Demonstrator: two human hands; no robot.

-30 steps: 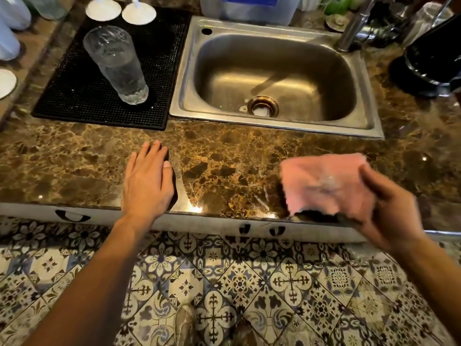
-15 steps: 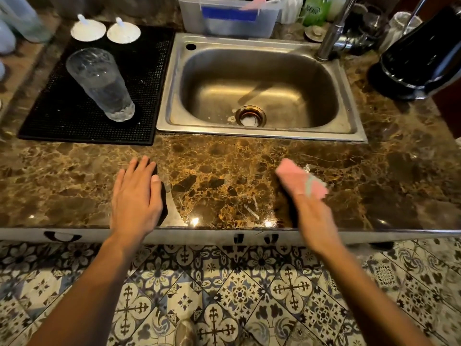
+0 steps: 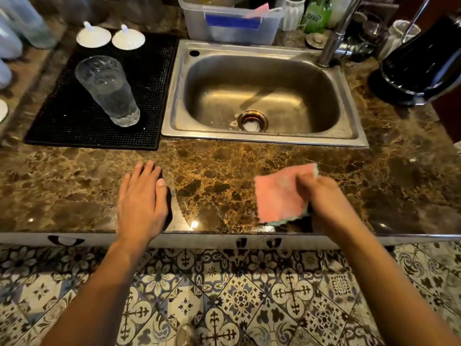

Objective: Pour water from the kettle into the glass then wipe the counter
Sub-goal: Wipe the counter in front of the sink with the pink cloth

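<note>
A tall clear glass (image 3: 107, 91) holding water stands on a black rubber mat (image 3: 74, 121) left of the sink. The black kettle (image 3: 421, 63) sits on its base at the far right of the brown marble counter (image 3: 224, 161). My right hand (image 3: 326, 198) grips a pink cloth (image 3: 279, 196) with a green underside and presses it flat on the counter near the front edge. My left hand (image 3: 142, 203) lies flat on the counter, fingers together, holding nothing.
A steel sink (image 3: 262, 96) with a faucet (image 3: 336, 33) lies behind the cloth. A plastic tub (image 3: 232, 23), a green bottle (image 3: 316, 16) and jars stand behind it. Two white lids (image 3: 109, 37) sit at the mat's far end. Patterned floor tiles show below the counter edge.
My right hand swept the pink cloth leftward over the counter, then spread it flat again near the front edge. My left hand stayed in place. The view tilted slightly.
</note>
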